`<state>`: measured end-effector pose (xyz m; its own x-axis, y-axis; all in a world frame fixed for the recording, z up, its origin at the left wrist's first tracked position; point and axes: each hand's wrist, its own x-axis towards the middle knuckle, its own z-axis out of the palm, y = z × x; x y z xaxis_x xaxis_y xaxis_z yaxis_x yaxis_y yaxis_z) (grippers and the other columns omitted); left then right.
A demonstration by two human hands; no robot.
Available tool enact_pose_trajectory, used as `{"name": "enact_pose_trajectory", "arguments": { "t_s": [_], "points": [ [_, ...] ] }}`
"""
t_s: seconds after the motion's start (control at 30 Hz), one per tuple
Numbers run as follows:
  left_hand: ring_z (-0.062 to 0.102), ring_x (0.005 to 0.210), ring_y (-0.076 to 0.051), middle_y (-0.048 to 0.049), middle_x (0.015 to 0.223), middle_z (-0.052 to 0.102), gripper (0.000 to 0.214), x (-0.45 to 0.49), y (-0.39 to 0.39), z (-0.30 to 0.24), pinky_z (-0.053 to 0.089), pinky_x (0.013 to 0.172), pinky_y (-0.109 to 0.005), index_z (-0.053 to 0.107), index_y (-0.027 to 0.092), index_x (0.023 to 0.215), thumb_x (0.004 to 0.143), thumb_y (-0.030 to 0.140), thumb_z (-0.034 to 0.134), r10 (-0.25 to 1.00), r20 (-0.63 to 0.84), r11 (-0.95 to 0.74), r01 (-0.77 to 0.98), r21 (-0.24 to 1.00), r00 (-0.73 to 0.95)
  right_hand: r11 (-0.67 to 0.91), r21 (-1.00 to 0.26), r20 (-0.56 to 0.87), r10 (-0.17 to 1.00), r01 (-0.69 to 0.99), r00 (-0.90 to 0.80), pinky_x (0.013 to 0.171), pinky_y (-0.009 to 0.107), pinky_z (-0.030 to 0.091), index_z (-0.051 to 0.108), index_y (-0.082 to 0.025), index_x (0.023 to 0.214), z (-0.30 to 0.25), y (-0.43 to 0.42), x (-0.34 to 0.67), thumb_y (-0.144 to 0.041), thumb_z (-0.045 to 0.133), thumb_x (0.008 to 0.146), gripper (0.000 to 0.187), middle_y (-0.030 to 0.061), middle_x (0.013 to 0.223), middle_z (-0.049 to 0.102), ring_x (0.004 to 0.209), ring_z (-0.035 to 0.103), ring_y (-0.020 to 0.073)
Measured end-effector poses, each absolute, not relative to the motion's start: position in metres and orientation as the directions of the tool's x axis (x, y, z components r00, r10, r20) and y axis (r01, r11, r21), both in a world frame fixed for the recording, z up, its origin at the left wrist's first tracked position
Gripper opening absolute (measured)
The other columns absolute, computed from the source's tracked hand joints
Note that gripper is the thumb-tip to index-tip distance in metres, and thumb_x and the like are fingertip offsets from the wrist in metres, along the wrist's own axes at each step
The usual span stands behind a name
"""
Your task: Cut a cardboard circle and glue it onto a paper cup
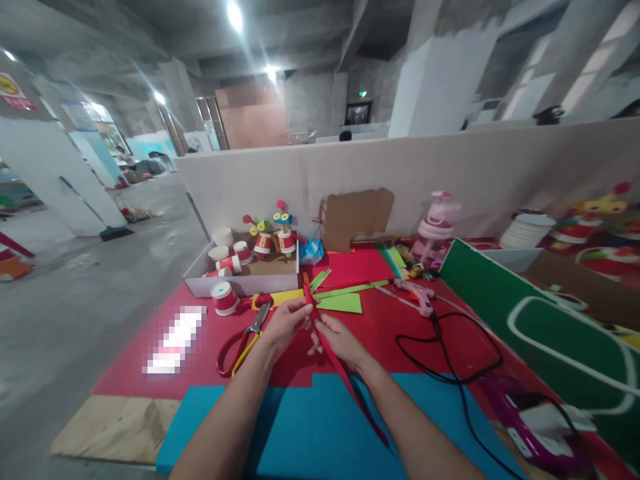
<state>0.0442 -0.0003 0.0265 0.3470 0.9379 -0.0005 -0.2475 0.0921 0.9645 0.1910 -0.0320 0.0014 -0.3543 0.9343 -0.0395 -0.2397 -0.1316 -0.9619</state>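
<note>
A long red paper strip (347, 380) hangs diagonally over the table, its lower end trailing between my forearms. My left hand (286, 325) is closed in a pinch on the strip's upper part. Just below, my right hand (343, 340) is also closed on the strip. Scissors (257, 323) with red and yellow handles lie left of my left hand. Beyond my hands are a light green paper piece (345, 303) and narrow green strips (370, 287). A yellow paper piece (290, 297) lies partly behind the red strip.
A pink glue gun (419, 297) with a black cord (453, 380) lies right. A box (250, 285) at back left holds paper cups and small figures. One red-and-white cup (225, 299) stands before it. A green panel (500, 300) and purple device (530, 427) are at right.
</note>
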Motion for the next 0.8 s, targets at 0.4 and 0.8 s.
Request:
{"name": "enact_pose_trajectory", "arguments": {
  "t_s": [0.4, 0.8],
  "points": [
    [0.051, 0.044, -0.007, -0.0011, 0.051, 0.06, 0.038, 0.023, 0.007, 0.04, 0.038, 0.045, -0.018, 0.075, 0.008, 0.088, 0.071, 0.041, 0.078, 0.952, -0.058, 0.137, -0.247, 0.959, 0.302, -0.166, -0.973, -0.066, 0.864, -0.16, -0.499, 0.056, 0.025, 0.051, 0.058, -0.018, 0.094, 0.009, -0.037, 0.202, -0.053, 0.065, 0.081, 0.038, -0.0028, 0.064, 0.061, 0.051, 0.059, 0.0112],
    [0.072, 0.069, -0.015, -0.002, 0.066, 0.07, 0.017, 0.028, 0.018, 0.04, 0.058, 0.066, -0.022, 0.06, 0.013, 0.075, 0.071, 0.013, 0.077, 0.981, -0.123, -0.013, -0.686, 0.728, -0.149, 0.052, -0.845, 0.092, 0.995, -0.533, -0.049, 0.076, 0.027, 0.051, 0.069, -0.024, 0.101, 0.004, -0.011, 0.207, -0.038, 0.082, 0.068, 0.039, 0.0015, 0.094, 0.071, 0.078, 0.063, 0.0135]
  ]
}}
